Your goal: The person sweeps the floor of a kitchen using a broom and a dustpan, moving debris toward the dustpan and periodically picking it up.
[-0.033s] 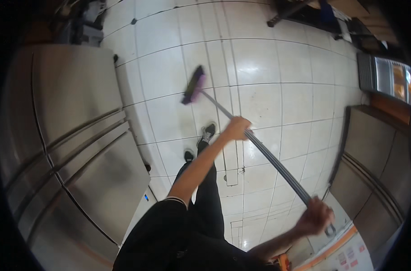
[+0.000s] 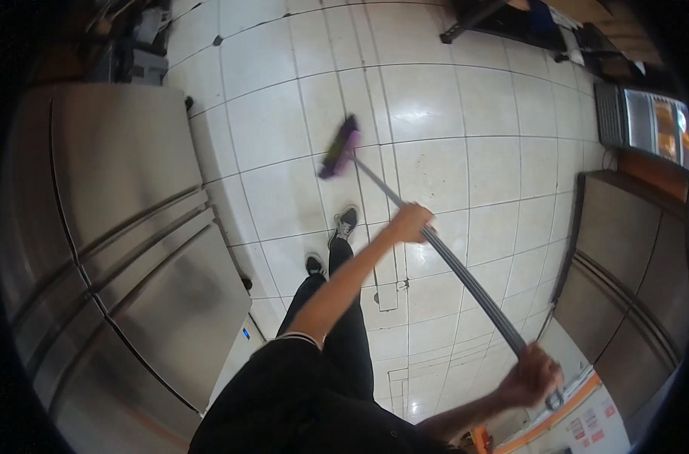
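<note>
A long-handled broom (image 2: 475, 286) runs slantwise across the floor in front of me. Its purple head with dark bristles (image 2: 340, 149) rests on the tiles ahead of my feet, slightly blurred. My left hand (image 2: 411, 223) is wrapped round the lower part of the grey handle, arm stretched out. Near the handle's top end, at the lower right, my right hand (image 2: 536, 377) is closed round it too. The tip with its hanging loop pokes out past that hand. My dark shoes (image 2: 346, 222) stand just below the broom head.
Stainless-steel cabinets (image 2: 132, 151) line the left side. More steel cabinets (image 2: 617, 250) stand at the right, with a glass-fronted case (image 2: 651, 129) beyond them. A dark metal leg (image 2: 473, 21) meets the floor at the far right. Pale floor tiles (image 2: 428, 174) lie between.
The broom head has shifted a little to the right across the tiles. Both hands have moved slightly right and down with the handle, keeping their hold.
</note>
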A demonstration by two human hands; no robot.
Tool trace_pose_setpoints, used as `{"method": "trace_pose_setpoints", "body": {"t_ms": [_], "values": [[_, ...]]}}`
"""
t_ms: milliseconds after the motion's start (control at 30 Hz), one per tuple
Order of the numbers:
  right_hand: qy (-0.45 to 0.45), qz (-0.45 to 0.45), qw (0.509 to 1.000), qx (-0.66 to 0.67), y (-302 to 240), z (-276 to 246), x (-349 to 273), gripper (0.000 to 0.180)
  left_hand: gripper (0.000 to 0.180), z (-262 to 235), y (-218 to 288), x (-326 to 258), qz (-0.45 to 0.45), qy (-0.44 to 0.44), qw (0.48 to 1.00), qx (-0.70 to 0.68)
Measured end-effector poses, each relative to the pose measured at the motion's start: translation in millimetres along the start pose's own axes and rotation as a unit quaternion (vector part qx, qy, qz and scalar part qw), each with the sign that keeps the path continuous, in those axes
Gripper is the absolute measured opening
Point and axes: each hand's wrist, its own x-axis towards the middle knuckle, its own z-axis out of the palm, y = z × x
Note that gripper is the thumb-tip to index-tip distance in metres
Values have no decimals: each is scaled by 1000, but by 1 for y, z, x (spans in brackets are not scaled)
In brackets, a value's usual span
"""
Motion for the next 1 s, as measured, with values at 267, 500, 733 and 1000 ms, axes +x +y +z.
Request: {"method": "trace_pose_setpoints", "body": {"t_ms": [267, 500, 733, 1000], "values": [[130, -19, 984, -118, -71, -103, -25, 23, 28, 155, 111, 59, 151, -208, 963, -86], [256, -130, 955, 67, -102, -107, -22, 31, 23, 84, 164, 35, 39, -278, 959, 23], [36, 0, 997, 69, 16, 25, -24, 21, 26, -156, 5, -44, -88, -129, 984, 90], [-236, 124, 953, 146, 87, 312, -77, 14, 27, -422, -181, -99, -130, -125, 964, 194]]}}
